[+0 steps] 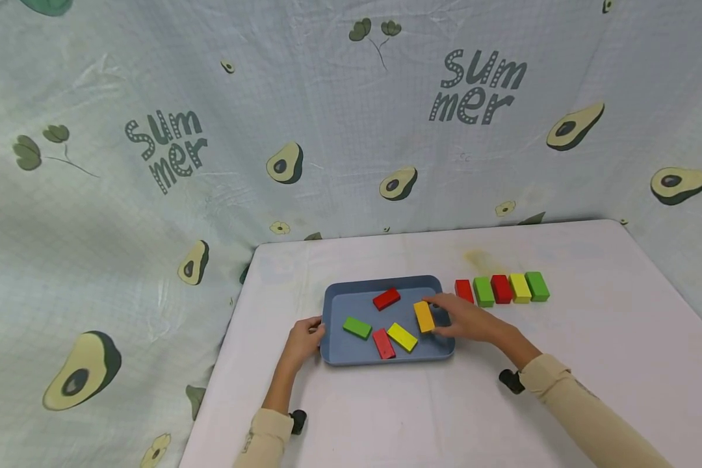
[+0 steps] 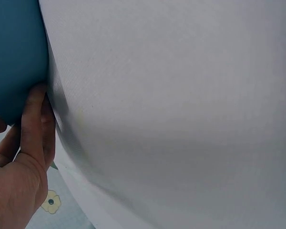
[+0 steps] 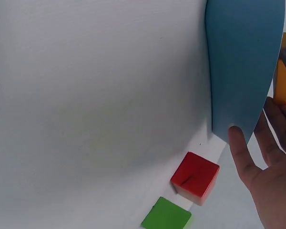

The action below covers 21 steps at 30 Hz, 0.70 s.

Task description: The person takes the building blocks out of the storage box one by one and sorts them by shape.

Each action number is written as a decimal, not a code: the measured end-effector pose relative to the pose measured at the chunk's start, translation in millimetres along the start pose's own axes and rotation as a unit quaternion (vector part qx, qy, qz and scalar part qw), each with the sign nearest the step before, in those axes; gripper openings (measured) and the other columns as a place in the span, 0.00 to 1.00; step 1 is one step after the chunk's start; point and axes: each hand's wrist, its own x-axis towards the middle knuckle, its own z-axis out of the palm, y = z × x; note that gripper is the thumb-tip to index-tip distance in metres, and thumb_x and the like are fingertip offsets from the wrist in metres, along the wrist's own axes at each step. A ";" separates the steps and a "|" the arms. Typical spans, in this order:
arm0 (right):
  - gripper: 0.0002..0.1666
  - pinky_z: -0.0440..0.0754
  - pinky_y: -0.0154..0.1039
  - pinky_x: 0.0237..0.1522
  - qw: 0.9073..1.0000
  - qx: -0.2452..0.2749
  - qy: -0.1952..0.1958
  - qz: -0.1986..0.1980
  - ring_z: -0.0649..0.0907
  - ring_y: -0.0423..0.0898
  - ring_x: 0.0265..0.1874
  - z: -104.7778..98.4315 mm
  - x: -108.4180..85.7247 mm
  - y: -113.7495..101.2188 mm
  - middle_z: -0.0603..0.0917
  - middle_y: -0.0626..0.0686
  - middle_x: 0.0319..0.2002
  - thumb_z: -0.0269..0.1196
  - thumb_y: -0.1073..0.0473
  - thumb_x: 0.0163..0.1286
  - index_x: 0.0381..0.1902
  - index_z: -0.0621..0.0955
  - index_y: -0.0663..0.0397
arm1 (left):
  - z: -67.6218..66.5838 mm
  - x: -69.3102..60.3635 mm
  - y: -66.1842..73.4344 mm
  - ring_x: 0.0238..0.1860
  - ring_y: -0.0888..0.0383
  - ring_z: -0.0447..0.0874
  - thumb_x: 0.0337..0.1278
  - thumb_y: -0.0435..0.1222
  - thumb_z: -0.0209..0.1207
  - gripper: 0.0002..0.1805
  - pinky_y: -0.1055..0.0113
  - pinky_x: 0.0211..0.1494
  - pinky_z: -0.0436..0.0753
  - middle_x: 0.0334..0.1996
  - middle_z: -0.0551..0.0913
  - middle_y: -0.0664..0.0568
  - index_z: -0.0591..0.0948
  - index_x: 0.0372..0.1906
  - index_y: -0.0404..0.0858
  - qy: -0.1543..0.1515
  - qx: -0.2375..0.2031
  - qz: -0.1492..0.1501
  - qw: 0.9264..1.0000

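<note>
A blue-grey tray [image 1: 339, 356] lies on the table, holding two red blocks [image 1: 387, 299], a green block [image 1: 357, 327], a yellow block [image 1: 402, 337] and an orange block [image 1: 424, 317]. My right hand [image 1: 465, 318] pinches the orange block at the tray's right side; the right wrist view shows that block [image 3: 282, 78] between thumb and fingers of the hand [image 3: 276, 186], one finger touching the tray's outer wall [image 3: 243, 62]. My left hand [image 1: 303, 339] grips the tray's left rim; in the left wrist view the fingers of the hand [image 2: 24, 167] lie against the tray's wall [image 2: 19, 52].
Right of the tray stands a row of several blocks: red [image 1: 464, 290], green [image 1: 483, 292], red [image 1: 502, 289], yellow [image 1: 520, 288] and green [image 1: 537, 286]. A patterned cloth [image 1: 339, 117] hangs behind the white table [image 1: 386, 416].
</note>
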 end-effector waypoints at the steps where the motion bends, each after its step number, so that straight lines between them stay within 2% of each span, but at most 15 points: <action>1: 0.41 0.74 0.51 0.53 1.000 0.004 0.002 -0.001 0.71 0.53 0.57 -0.6 -1.1 0.4 0.71 0.57 0.61 0.69 0.52 0.58 0.67 0.67 0.53 | -0.2 -0.1 0.3 0.43 0.48 0.81 0.64 0.32 0.51 0.21 0.62 0.32 0.82 0.47 0.80 0.37 0.73 0.59 0.25 0.000 0.000 0.001 1.000; 6: 0.41 0.75 0.51 0.53 0.999 0.031 0.007 0.013 0.70 0.54 0.57 -3.6 -8.4 1.2 0.70 0.58 0.62 0.69 0.52 0.58 0.67 0.67 0.53 | 0.1 -0.4 0.8 0.42 0.49 0.81 0.64 0.32 0.51 0.21 0.62 0.31 0.82 0.47 0.80 0.37 0.73 0.59 0.25 0.001 0.000 0.002 1.000; 12: 0.41 0.78 0.49 0.48 0.997 0.060 0.038 0.009 0.73 0.54 0.54 -9.8 -18.7 9.7 0.72 0.56 0.59 0.69 0.53 0.58 0.67 0.67 0.52 | 1.4 -0.2 0.2 0.42 0.49 0.81 0.64 0.32 0.51 0.21 0.63 0.31 0.82 0.47 0.80 0.37 0.73 0.58 0.25 -0.003 0.004 0.003 1.000; 16: 0.41 0.77 0.50 0.49 0.997 0.065 0.049 -0.005 0.74 0.55 0.53 -14.1 -22.1 11.5 0.74 0.57 0.56 0.69 0.53 0.58 0.67 0.67 0.55 | 0.6 0.0 0.7 0.42 0.49 0.81 0.63 0.32 0.51 0.21 0.63 0.31 0.82 0.46 0.80 0.37 0.73 0.58 0.25 0.002 0.004 0.002 1.000; 21: 0.41 0.78 0.50 0.48 0.997 0.060 0.053 -0.002 0.75 0.57 0.50 -15.7 -24.2 12.8 0.74 0.58 0.56 0.69 0.54 0.59 0.67 0.66 0.57 | 0.0 -0.4 0.7 0.43 0.48 0.81 0.63 0.32 0.51 0.21 0.62 0.32 0.82 0.46 0.80 0.37 0.74 0.58 0.25 0.004 0.001 0.001 1.000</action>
